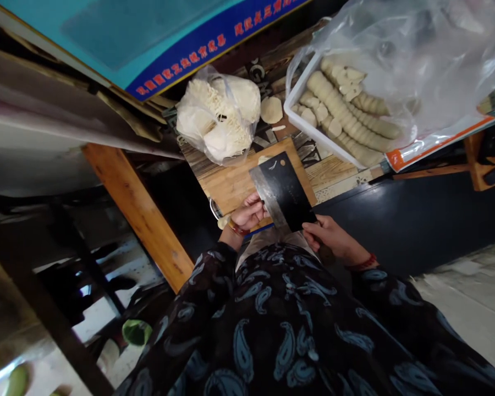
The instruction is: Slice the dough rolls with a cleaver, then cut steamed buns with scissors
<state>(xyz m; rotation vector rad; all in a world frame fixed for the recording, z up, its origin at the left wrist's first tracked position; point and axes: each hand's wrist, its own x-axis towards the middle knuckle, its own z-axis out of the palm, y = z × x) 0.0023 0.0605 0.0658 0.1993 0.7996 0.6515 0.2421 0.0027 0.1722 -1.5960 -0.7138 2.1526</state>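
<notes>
My right hand (pixel 330 236) is wrapped round the handle of a cleaver (pixel 289 192), whose broad dark blade is held above the near part of a wooden cutting board (pixel 226 187). Beside the blade's pale cutting edge, my left hand (pixel 251 212) is closed with its fingertips together. Whether it pinches the edge or something small is hard to make out. A pale piece (pixel 264 159) on the board is partly covered by the blade. Behind the board sits a clear plastic bag (pixel 218 115) of whitish strips and pieces. Next to it lies a flat round dough piece (pixel 271 110).
At the back right, a white tray (pixel 297 113) holds rows of stacked pale dough rounds (pixel 334 104), partly under plastic film (pixel 437 66). A blue sign board (pixel 148 44) overhangs the back left. A wooden beam (pixel 140 214) stands left of the table.
</notes>
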